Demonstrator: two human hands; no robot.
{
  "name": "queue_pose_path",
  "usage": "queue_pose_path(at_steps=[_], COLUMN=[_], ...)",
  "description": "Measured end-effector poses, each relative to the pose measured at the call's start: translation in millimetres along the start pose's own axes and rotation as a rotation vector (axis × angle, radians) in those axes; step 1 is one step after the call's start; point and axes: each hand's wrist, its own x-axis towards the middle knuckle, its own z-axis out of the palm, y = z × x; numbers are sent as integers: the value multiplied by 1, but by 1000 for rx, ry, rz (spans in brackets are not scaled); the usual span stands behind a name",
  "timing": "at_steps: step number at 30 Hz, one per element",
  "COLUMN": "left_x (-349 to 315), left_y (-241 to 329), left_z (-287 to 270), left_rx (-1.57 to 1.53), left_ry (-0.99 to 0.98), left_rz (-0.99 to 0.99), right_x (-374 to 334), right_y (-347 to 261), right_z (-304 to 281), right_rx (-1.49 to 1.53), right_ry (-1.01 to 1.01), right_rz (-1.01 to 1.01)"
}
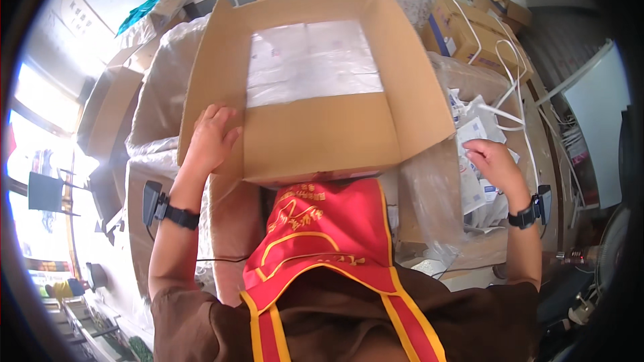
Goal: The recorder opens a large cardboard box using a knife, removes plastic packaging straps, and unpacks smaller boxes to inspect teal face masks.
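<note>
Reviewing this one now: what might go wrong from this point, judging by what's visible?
1. The white packets by the right hand lie jumbled, so moving one might drag or spill others.
2. White strips run close to the right hand and could snag it or a packet.
3. The left hand is at the open carton's left side; a hard push there might shift the carton.

You show two hands: left hand [215, 137] at 9 o'clock, right hand [495, 165] at 3. One big open carton [322, 135] at 12, one red apron [322, 218] at 6, two black wristbands [180, 216], 8 and 4.
</note>
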Motion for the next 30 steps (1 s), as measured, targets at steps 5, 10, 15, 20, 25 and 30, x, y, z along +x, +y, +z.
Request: queue_pose_path(at_steps=[5, 10, 15, 20, 25, 30], left_x=[-39, -39, -33, -35, -34, -29], left_y=[-59, -56, -63, -125, -151, -135], left_z=[1, 7, -15, -5, 2, -2], left_rx=[195, 383, 2, -330, -657, -636], left_ry=[113, 428, 421, 283, 281, 279], left_rz=[-74, -226, -426, -814, -925, -890], right_x=[53, 181, 238, 245, 251, 258], right_y=[-133, -106, -96, -110, -77, -66], right_z=[56, 160, 189, 174, 186, 169], right_rx=[63, -124, -288, -458, -412, -256], right_ry=[-104, 36, -175, -285, -188, -177], right_rz=[-506, -486, -147, -122, -110, -79])
